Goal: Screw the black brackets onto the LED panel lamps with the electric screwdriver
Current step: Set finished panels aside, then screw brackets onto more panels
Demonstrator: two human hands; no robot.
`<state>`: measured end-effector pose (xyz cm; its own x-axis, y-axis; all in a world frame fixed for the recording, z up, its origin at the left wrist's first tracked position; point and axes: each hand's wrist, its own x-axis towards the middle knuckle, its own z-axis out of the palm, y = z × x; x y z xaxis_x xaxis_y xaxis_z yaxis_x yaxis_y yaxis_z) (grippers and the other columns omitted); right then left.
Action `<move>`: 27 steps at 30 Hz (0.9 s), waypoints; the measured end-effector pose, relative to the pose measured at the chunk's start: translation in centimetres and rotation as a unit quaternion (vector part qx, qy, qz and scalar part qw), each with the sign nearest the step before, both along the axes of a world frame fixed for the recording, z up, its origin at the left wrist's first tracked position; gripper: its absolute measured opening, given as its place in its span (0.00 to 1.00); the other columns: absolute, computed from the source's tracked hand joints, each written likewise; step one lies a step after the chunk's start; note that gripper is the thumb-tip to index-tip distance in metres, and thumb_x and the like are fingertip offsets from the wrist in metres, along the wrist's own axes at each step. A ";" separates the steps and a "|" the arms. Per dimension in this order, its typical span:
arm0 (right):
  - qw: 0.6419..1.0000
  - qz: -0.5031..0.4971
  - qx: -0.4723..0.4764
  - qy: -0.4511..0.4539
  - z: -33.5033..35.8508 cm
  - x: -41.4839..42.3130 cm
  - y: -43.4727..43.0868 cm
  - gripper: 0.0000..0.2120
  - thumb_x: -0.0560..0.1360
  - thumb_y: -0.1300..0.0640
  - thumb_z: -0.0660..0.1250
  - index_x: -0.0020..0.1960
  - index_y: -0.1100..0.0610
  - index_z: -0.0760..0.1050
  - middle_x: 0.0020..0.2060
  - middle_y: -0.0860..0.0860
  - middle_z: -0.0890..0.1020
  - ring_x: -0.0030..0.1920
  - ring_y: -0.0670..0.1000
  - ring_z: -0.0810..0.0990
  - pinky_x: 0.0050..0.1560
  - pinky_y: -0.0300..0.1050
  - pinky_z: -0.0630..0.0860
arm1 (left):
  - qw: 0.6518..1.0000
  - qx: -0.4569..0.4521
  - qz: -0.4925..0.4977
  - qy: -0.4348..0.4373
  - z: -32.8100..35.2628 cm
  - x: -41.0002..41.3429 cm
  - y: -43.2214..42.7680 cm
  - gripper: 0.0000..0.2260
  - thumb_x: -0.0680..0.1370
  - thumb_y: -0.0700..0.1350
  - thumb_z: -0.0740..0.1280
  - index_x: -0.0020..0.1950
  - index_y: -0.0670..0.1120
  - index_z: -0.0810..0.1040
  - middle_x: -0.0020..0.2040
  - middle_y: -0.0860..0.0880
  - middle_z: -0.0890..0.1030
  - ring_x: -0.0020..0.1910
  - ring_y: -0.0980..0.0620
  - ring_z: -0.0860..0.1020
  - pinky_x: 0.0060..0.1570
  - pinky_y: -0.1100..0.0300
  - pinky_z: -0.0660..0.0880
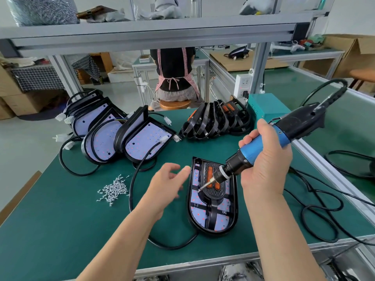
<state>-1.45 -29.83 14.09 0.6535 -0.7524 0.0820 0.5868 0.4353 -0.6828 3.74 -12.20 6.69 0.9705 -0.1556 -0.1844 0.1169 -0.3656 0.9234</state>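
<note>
Right hand point(263, 159) gripping electric screwdriver point(261, 145) over LED panel lamp point(213, 199) with black bracket point(213, 211), left hand point(168, 179) spread beside it, screws point(114, 189) left on worktop point(60, 220).

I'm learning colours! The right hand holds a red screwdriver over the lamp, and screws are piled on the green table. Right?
Not quite. The head view shows the screwdriver in the right hand is blue and black, not red. It is over the lamp, and the screws are piled on the green table.
</note>
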 end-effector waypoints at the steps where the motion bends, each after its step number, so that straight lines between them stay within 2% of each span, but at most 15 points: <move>1: 1.000 0.004 -0.022 0.005 0.0 -0.1 0.3 0.09 0.76 0.62 0.70 0.42 0.56 0.72 0.28 0.49 0.74 0.27 0.49 0.73 0.32 0.42 0.73 | 0.999 0.037 -0.024 0.017 -0.4 0.2 -0.6 0.23 0.76 0.63 0.68 0.62 0.49 0.75 0.51 0.49 0.81 0.41 0.52 0.81 0.32 0.62 0.73; 3: 0.998 0.013 -0.063 0.015 -0.2 -0.2 1.0 0.09 0.76 0.63 0.70 0.41 0.56 0.72 0.27 0.49 0.74 0.27 0.49 0.72 0.31 0.41 0.72 | 0.995 0.073 -0.063 0.041 -1.0 0.6 -1.8 0.26 0.73 0.66 0.69 0.57 0.46 0.75 0.52 0.48 0.81 0.38 0.50 0.78 0.33 0.61 0.72; 5: 0.996 0.023 -0.082 0.020 -0.3 -0.3 1.6 0.09 0.76 0.64 0.70 0.40 0.57 0.72 0.26 0.50 0.74 0.27 0.49 0.72 0.31 0.41 0.72 | 0.994 0.032 -0.082 0.064 -1.3 0.8 -2.5 0.30 0.70 0.65 0.72 0.51 0.38 0.75 0.47 0.46 0.80 0.40 0.50 0.76 0.40 0.57 0.70; 7: 0.995 0.028 -0.094 0.021 -0.4 -0.3 2.0 0.09 0.76 0.66 0.70 0.40 0.57 0.72 0.26 0.50 0.74 0.26 0.50 0.72 0.31 0.41 0.72 | 0.993 -0.010 -0.084 0.081 -1.4 0.8 -2.7 0.31 0.69 0.63 0.74 0.51 0.35 0.77 0.45 0.42 0.80 0.42 0.49 0.76 0.46 0.53 0.71; 9: 0.994 0.030 -0.106 0.020 -0.3 -0.4 2.1 0.08 0.74 0.64 0.71 0.41 0.58 0.73 0.27 0.50 0.74 0.27 0.51 0.72 0.32 0.42 0.72 | 0.994 -0.020 -0.070 0.082 -1.4 0.8 -2.8 0.30 0.70 0.60 0.75 0.53 0.34 0.77 0.49 0.36 0.84 0.44 0.42 0.81 0.50 0.48 0.76; 11: 0.993 0.032 -0.114 0.021 -0.2 -0.3 2.3 0.06 0.71 0.62 0.71 0.41 0.58 0.73 0.27 0.51 0.74 0.28 0.52 0.72 0.32 0.42 0.72 | 0.995 -0.024 -0.056 0.079 -1.6 0.7 -2.8 0.28 0.71 0.58 0.76 0.54 0.34 0.79 0.53 0.36 0.84 0.52 0.35 0.82 0.58 0.42 0.77; 12: 0.992 0.034 -0.118 0.023 -0.2 -0.3 2.3 0.06 0.71 0.62 0.71 0.41 0.58 0.73 0.27 0.52 0.74 0.28 0.52 0.72 0.32 0.42 0.72 | 0.995 -0.030 -0.055 0.080 -1.7 0.7 -2.9 0.28 0.71 0.57 0.76 0.54 0.34 0.78 0.52 0.36 0.84 0.51 0.35 0.82 0.57 0.42 0.77; 13: 0.992 0.036 -0.120 0.023 -0.2 -0.3 2.4 0.06 0.71 0.63 0.71 0.40 0.58 0.73 0.27 0.52 0.74 0.28 0.52 0.72 0.32 0.41 0.72 | 0.995 -0.037 -0.054 0.081 -1.8 0.7 -2.9 0.29 0.70 0.57 0.76 0.53 0.33 0.77 0.49 0.37 0.84 0.47 0.36 0.81 0.54 0.44 0.78; 14: 0.992 0.037 -0.120 0.022 -0.2 -0.3 2.4 0.07 0.72 0.63 0.70 0.40 0.57 0.73 0.27 0.52 0.74 0.27 0.51 0.72 0.32 0.41 0.72 | 0.994 -0.046 -0.055 0.083 -1.9 0.8 -2.9 0.28 0.70 0.58 0.77 0.51 0.33 0.77 0.45 0.39 0.82 0.42 0.41 0.79 0.49 0.48 0.75; 16: 0.992 0.038 -0.118 0.019 -0.3 -0.4 2.4 0.08 0.74 0.65 0.70 0.40 0.57 0.73 0.26 0.52 0.74 0.27 0.50 0.72 0.32 0.41 0.72 | 0.993 -0.057 -0.057 0.091 -2.1 0.9 -2.9 0.25 0.69 0.58 0.77 0.48 0.37 0.78 0.44 0.45 0.77 0.42 0.48 0.74 0.47 0.52 0.69; 19: 0.993 0.037 -0.110 0.019 -0.4 -0.3 2.4 0.11 0.76 0.67 0.69 0.39 0.55 0.73 0.26 0.51 0.74 0.27 0.50 0.72 0.32 0.40 0.72 | 0.992 -0.060 -0.057 0.094 -2.2 1.0 -2.8 0.21 0.69 0.58 0.77 0.47 0.43 0.77 0.45 0.47 0.76 0.43 0.49 0.72 0.47 0.53 0.67; 24: 0.993 0.040 -0.108 0.016 -0.4 -0.2 2.4 0.10 0.75 0.66 0.70 0.39 0.56 0.74 0.26 0.51 0.74 0.27 0.50 0.72 0.32 0.41 0.72 | 0.992 -0.064 -0.052 0.096 -2.3 1.0 -2.8 0.28 0.68 0.59 0.77 0.50 0.35 0.78 0.46 0.46 0.78 0.43 0.49 0.74 0.48 0.53 0.68; 27: 0.993 0.042 -0.114 0.014 -0.4 -0.2 2.5 0.08 0.73 0.64 0.70 0.38 0.55 0.74 0.26 0.51 0.74 0.27 0.51 0.72 0.31 0.41 0.73 | 0.992 -0.071 -0.047 0.096 -2.3 0.9 -2.9 0.31 0.67 0.59 0.77 0.53 0.32 0.77 0.46 0.38 0.81 0.44 0.48 0.75 0.49 0.52 0.70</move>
